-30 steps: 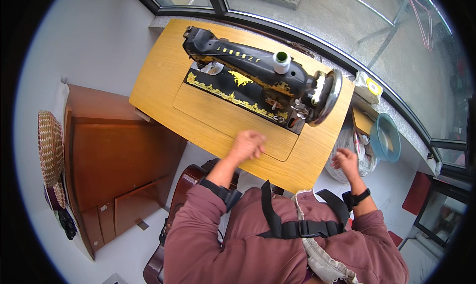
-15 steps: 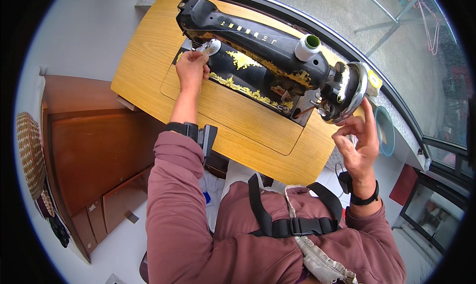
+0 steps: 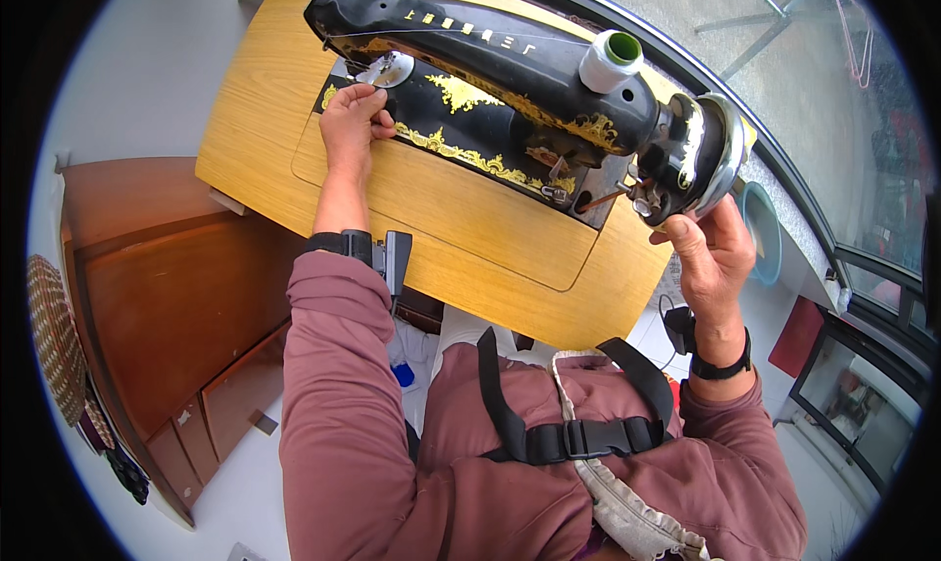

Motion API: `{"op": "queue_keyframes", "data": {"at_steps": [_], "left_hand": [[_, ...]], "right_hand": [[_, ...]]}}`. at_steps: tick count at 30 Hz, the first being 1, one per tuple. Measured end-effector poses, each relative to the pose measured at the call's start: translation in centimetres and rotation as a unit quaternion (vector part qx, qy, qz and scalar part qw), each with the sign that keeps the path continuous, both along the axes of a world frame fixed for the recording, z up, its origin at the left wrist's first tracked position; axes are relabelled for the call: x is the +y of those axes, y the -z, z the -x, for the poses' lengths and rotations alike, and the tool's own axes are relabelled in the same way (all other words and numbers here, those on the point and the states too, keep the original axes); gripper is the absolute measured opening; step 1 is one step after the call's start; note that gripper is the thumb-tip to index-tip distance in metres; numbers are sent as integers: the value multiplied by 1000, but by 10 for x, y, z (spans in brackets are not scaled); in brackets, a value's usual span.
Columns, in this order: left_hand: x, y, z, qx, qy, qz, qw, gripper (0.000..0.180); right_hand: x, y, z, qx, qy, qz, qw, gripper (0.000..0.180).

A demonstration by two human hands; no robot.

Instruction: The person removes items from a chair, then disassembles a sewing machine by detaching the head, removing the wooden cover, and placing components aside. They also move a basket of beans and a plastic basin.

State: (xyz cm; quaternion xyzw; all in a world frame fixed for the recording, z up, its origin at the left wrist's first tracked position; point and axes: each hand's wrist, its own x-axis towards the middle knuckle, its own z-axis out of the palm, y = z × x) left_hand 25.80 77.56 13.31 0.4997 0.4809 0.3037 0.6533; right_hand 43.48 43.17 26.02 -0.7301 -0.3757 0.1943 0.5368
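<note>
A black sewing machine with gold ornament stands on a yellow wooden table. Just in front of its round silver needle plate, my left hand is closed in a pinch; whatever lies between thumb and forefinger is too small to make out. At the machine's right end, my right hand has thumb and fingers at the lower rim of the shiny handwheel, some fingertips hidden behind it. A white spool of thread sits on top of the arm, and its thread runs left toward the needle end.
A window runs behind the table. To the right are a blue-green basin and a dark-framed glass cabinet. A reddish-brown wooden cabinet stands at the left, with a woven item beside it.
My right hand's fingers, stretched upward beside the handwheel before, now curl onto its lower rim. My left hand has dropped slightly from the needle area, still pinched. The whole view has shifted.
</note>
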Motion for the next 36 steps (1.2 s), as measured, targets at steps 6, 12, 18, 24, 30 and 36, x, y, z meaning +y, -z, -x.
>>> {"op": "queue_keyframes", "data": {"at_steps": [6,12,18,24,30,36], "left_hand": [[0,-2,-1,-4,-5,2,1000,22],[2,-1,-1,-7,-10,0,1000,21],[2,-2,1,1,-4,0,1000,19],[5,0,2,3,-9,-7,1000,19],[7,3,3,10,-4,-8,1000,21],[11,-3,-4,38,-13,-24,999,22]], "right_hand": [[6,-10,0,-4,7,-7,1000,31],[13,-17,0,52,26,-35,998,30],[15,-17,6,35,36,-31,998,30],[10,-2,15,-61,36,-6,997,27],[8,11,21,-203,39,11,978,16],[10,16,19,-233,19,-20,972,22]]}}
